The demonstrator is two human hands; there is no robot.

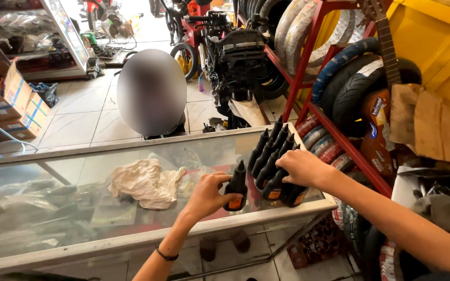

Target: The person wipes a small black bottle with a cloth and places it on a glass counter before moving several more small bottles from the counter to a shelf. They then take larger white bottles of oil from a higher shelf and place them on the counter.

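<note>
My left hand grips a black bottle with a pointed cap and an orange label, standing on the glass counter. Just to its right stands a tight group of several matching black bottles near the counter's right end. My right hand rests on top of the nearest bottles of that group, fingers curled over their caps. A thin dark band sits on my left wrist.
A crumpled white rag lies on the glass left of my hands. A red rack with tyres stands to the right, a guitar leaning on it. Beyond the counter a person crouches near a motorbike. Cardboard boxes sit far left.
</note>
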